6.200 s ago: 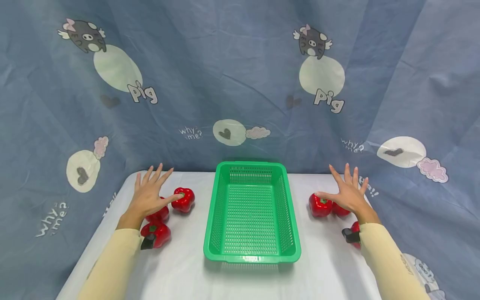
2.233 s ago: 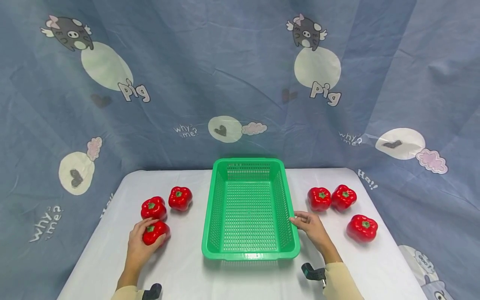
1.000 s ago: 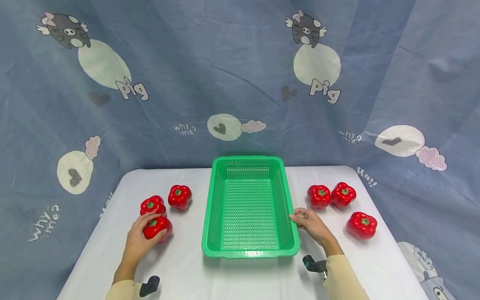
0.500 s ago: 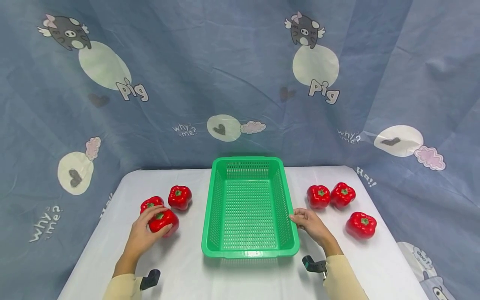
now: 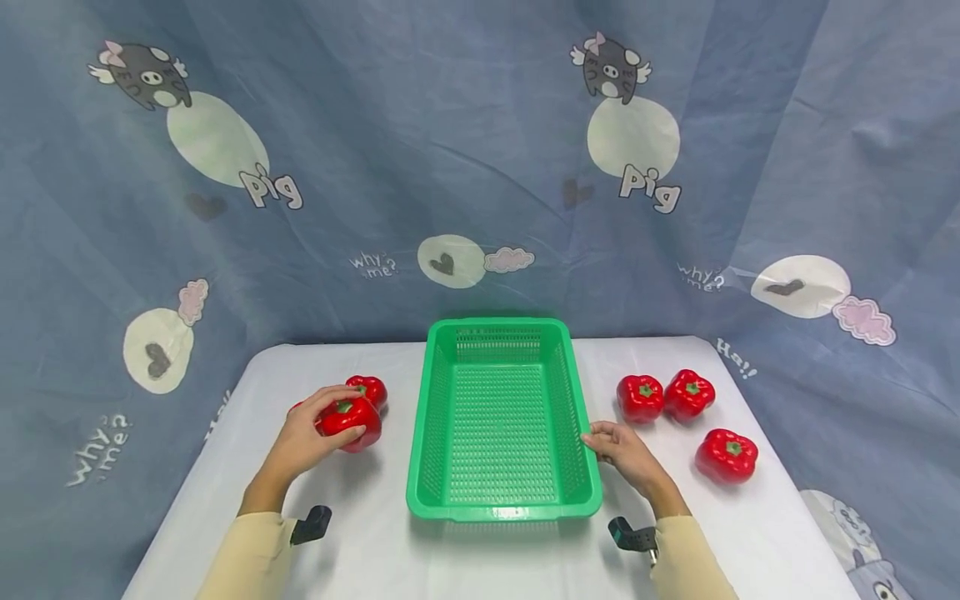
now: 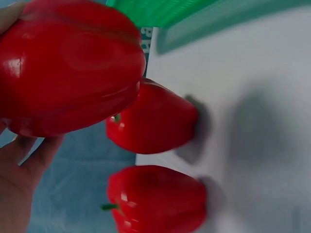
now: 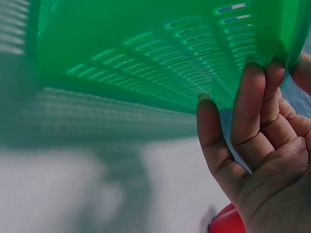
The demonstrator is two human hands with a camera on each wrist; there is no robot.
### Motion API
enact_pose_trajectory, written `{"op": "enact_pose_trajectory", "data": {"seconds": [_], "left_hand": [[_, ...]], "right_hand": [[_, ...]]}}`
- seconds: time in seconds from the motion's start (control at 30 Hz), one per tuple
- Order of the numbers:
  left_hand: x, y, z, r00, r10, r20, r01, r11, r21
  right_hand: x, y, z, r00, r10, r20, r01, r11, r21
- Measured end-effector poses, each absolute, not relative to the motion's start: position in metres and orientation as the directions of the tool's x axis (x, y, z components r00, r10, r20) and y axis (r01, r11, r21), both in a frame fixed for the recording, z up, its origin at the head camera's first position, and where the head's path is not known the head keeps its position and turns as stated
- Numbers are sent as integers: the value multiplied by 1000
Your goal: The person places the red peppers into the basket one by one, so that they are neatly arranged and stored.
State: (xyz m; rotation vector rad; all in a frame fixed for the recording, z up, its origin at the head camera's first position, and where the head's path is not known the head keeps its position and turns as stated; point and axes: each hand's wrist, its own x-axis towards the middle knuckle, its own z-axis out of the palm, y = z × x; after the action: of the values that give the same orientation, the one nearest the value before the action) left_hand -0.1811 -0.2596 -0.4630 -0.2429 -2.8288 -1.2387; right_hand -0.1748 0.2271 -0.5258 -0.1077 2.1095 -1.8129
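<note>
My left hand [image 5: 303,437] grips a red bell pepper [image 5: 360,425] between thumb and fingers. In the left wrist view that pepper [image 6: 73,68] hangs above the white table, its shadow apart from it. Two more bell peppers stand just beyond: one [image 5: 375,388] partly covered by the held one, the other mostly hidden behind the hand. At the middle is a green plastic basket [image 5: 498,433] with nothing in it. My right hand [image 5: 626,454] holds its right rim, thumb on top. The right wrist view shows the fingertips [image 7: 250,73] against the basket's slotted side.
On the right side of the table [image 5: 495,567] sit three bell peppers: one [image 5: 640,400] beside another [image 5: 688,396], and a third [image 5: 726,457] nearer the front. A blue printed cloth [image 5: 480,167] hangs behind. Each wrist carries a small black camera [image 5: 630,535].
The left hand took hold of the nearest left pepper, lifted it and carried it rightward and away from the table's front. The right hand moved to the basket's rim earlier and has stayed there.
</note>
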Motion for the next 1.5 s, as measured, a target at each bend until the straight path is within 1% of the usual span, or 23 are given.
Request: {"op": "enact_pose_trajectory", "data": {"seconds": [0.27, 0.67, 0.8, 0.97, 1.13, 1.33, 1.5], "left_hand": [[-197, -243, -440, -967, 222, 126, 244, 655, 715], [-224, -225, -413, -925, 369, 89, 330, 663, 672], [-235, -217, -405, -913, 403, 55, 343, 689, 639], [-248, -204, -398, -896, 443, 25, 366, 706, 606], [-261, -188, -394, -886, 464, -7, 364, 704, 610], [-276, -165, -394, -846, 533, 15, 429, 664, 613], [-286, -147, -395, -823, 568, 11, 472, 673, 569]], "right_hand": [[-172, 230, -524, -935, -273, -228, 185, 174, -967], [-175, 227, -523, -935, -280, -219, 172, 184, -968], [-175, 227, -524, -936, -281, -214, 167, 183, -969], [-174, 228, -523, -937, -275, -214, 167, 184, -968], [-174, 228, -524, -938, -267, -222, 174, 194, -965], [-175, 229, -526, -936, -265, -231, 183, 191, -964], [-176, 229, -526, -938, -255, -234, 188, 193, -963]]}}
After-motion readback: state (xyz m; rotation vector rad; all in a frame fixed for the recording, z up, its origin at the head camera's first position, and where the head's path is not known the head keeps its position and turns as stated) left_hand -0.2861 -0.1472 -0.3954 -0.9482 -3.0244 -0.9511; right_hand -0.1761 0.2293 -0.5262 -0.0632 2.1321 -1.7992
